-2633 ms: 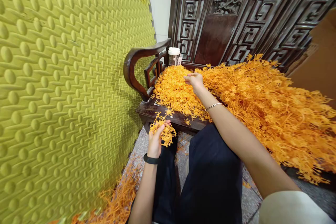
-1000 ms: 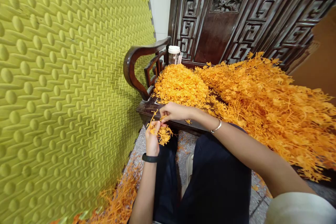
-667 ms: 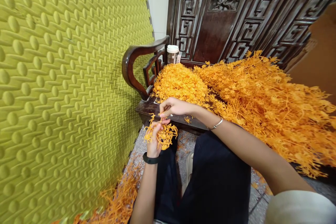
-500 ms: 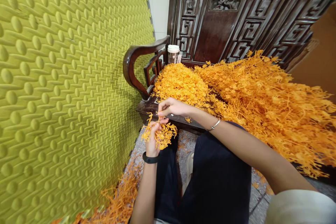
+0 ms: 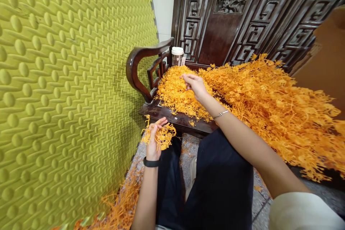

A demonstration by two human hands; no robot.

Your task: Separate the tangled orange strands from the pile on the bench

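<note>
My left hand (image 5: 153, 139), with a black band at the wrist, is closed around an orange plastic flower sprig (image 5: 166, 136) in front of the bench edge. Thin branching stems stick out on both sides of its fingers. My right hand (image 5: 195, 84) is over the heap of loose orange florets (image 5: 172, 88) on the bench seat. Its thumb and forefinger are pinched together. Against the orange behind, I cannot make out what lies between those fingertips. To the right of the heap lies a large bundle of orange artificial flower stems (image 5: 269, 107).
The dark wooden bench (image 5: 185, 124) has a curved armrest (image 5: 132, 66) and a carved back. A white-lidded clear cup (image 5: 177, 57) stands in its corner. Textured green padding (image 5: 75, 79) covers the left side. Stripped orange stems (image 5: 124, 201) litter the floor. Brown cardboard (image 5: 323, 57) is at the right.
My right hand has left the sprig and moved up and right to above the floret heap. My left hand, still gripping the sprig, has shifted slightly left.
</note>
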